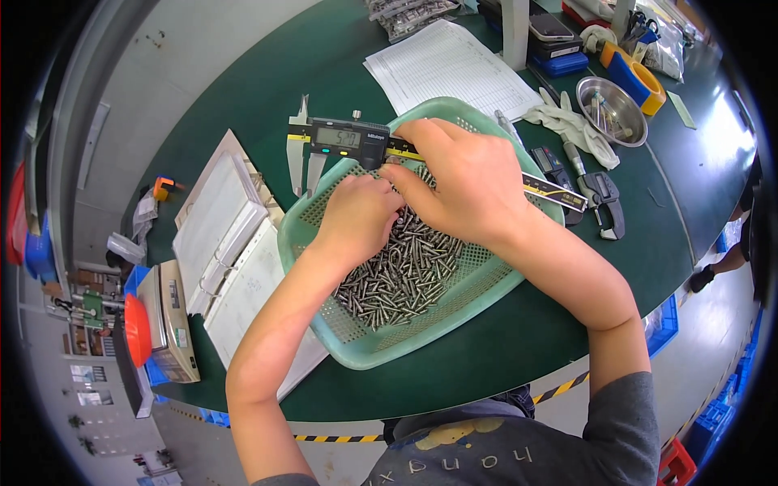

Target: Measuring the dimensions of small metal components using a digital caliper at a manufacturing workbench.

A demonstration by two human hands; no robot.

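My right hand [470,178] is closed around the beam of a digital caliper [348,142], which lies across the far part of a green plastic basket [369,355]. The caliper's jaws point left and stand a little apart, with nothing visible between them. Just below its display, my left hand [356,215] has its fingers curled together close to my right thumb; whatever they hold is hidden. Beneath both hands, the basket contains a heap of small metal pins [397,279].
Left of the basket lie an open ring binder [231,206] and a scale [168,324]. Printed sheets [446,69] rest beyond it. White gloves [579,125], a micrometer [600,198], a metal bowl [612,109] and a tape dispenser [636,77] are at the right.
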